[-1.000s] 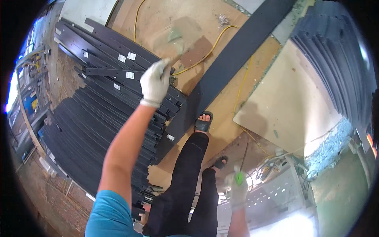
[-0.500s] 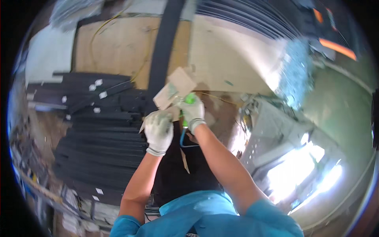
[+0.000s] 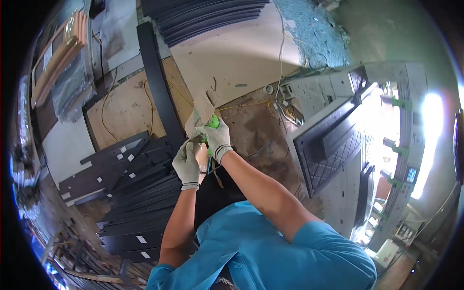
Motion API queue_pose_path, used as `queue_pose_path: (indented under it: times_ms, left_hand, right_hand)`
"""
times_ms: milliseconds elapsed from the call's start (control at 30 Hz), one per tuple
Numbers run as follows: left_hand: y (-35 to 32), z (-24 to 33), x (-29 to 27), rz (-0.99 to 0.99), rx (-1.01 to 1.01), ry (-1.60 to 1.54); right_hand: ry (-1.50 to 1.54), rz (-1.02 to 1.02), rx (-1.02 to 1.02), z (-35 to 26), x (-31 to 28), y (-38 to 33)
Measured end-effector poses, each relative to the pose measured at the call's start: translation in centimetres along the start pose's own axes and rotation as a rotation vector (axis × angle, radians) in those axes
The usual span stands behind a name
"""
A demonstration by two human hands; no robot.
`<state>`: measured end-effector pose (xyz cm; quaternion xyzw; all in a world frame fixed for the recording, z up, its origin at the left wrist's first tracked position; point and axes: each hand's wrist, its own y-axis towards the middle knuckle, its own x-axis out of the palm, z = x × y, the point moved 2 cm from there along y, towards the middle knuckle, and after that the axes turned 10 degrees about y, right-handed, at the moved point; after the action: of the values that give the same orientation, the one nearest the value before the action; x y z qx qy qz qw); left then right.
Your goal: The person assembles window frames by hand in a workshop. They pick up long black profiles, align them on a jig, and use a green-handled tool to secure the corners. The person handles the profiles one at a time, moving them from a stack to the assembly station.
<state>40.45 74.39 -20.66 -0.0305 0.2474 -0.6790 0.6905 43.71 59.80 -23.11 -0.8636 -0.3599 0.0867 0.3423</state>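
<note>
My left hand [image 3: 186,164], in a white knit glove, is closed with bent fingers at the edge of some thin tan sheet-like pieces [image 3: 204,107]. Beside it my right hand [image 3: 217,138], gloved the same way, is wrapped round a bright green hand tool [image 3: 213,121]. A blue hose [image 3: 209,165] hangs below the tool. The tan pieces stick up beyond both hands, and their exact kind does not show. The fingers hide most of the tool's body and the contact between it and the pieces.
Dark strips [image 3: 150,203] lie stacked at the left, some with small white labels. A long dark board [image 3: 159,87] runs away from me. Further off are a pale sheet [image 3: 232,58] and blue plastic wrap [image 3: 314,34]. A large grey machine [image 3: 333,96] with bright lights stands at the right.
The view has turned, so more of the machine at the right shows and the stacks sit at a different slant. Both hands stay close together on the tan pieces and green tool.
</note>
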Motion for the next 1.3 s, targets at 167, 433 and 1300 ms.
queue_pose_path:
  times_ms: [167, 433, 1300]
  left_hand:
    - [-3.0, -0.5, 0.9, -0.018, -0.226, -0.325]
    - [-7.7, -2.6, 0.9, -0.143, -0.466, -0.463]
    - [17.9, -11.0, 5.3, 0.116, 0.020, 0.777]
  right_hand:
    - [0.328, -0.237, 0.130, -1.6, -5.8, -3.2]
    - [0.195, -0.443, 0.209, -2.4, -12.1, -6.4]
    - [-0.944, 0.210, 0.196, 6.0, -28.7, 7.2]
